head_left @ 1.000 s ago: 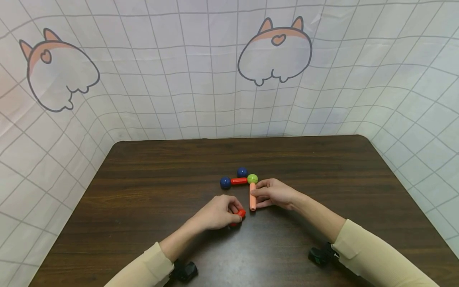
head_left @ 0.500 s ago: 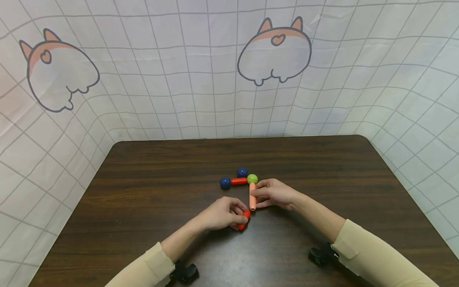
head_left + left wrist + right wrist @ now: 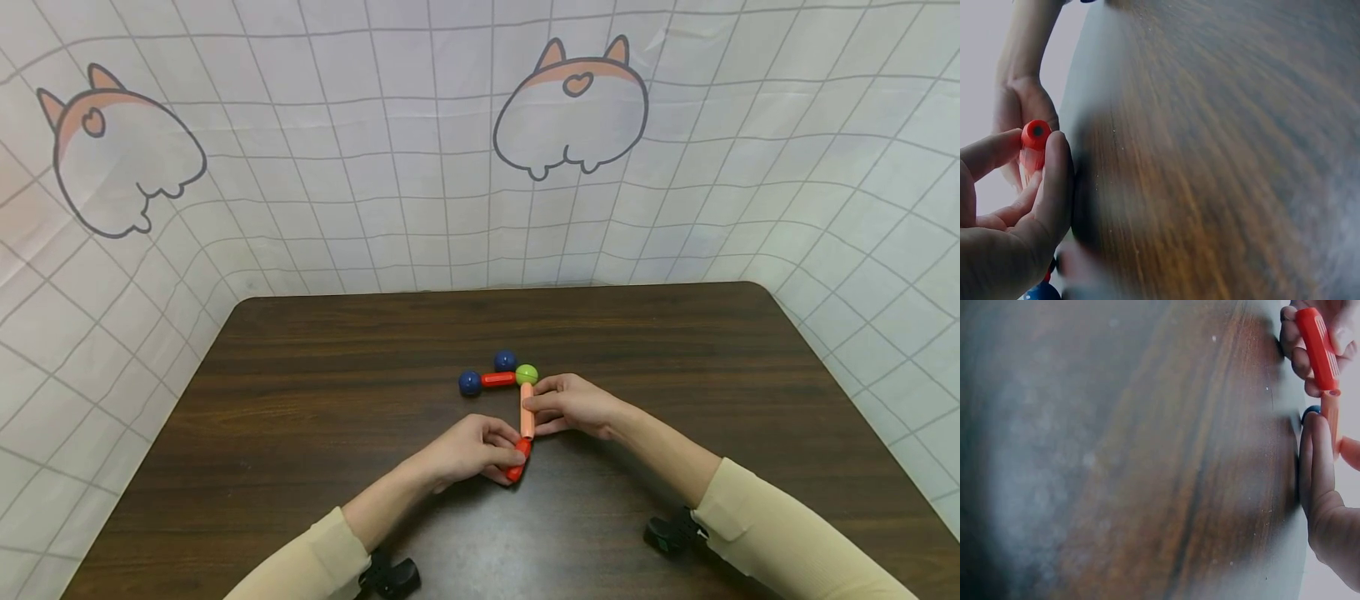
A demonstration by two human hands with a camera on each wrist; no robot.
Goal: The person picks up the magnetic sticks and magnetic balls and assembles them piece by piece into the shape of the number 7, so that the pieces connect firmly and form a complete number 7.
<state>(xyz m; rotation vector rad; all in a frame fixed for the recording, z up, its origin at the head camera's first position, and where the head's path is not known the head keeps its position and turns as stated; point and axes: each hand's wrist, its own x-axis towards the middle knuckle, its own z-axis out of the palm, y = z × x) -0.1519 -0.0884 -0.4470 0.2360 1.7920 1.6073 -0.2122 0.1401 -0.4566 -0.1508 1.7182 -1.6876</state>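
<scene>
My left hand (image 3: pixel 471 451) pinches a slightly curved red stick (image 3: pixel 516 472) between thumb and fingers. In the right wrist view the upper end of my right hand's orange stick (image 3: pixel 1330 412) meets the red stick (image 3: pixel 1317 350) end to end. My right hand (image 3: pixel 576 406) holds the orange stick (image 3: pixel 527 412) from its right side. The stick's far end touches a green ball (image 3: pixel 527 374). A straight red stick (image 3: pixel 498 379) runs left from that ball to a blue ball (image 3: pixel 469 383). Another blue ball (image 3: pixel 505 361) sits just behind the straight stick.
The dark wooden table (image 3: pixel 337 358) reaches back to a white gridded cloth (image 3: pixel 420 208) with cartoon drawings. Black wrist devices hang beneath both cuffs, the left one (image 3: pixel 399 578) and the right one (image 3: pixel 663 536), close to the tabletop.
My left hand has moved a little to the right, bringing the curved red stick from beside the orange stick's near end to touch it. The right hand has stayed nearly still.
</scene>
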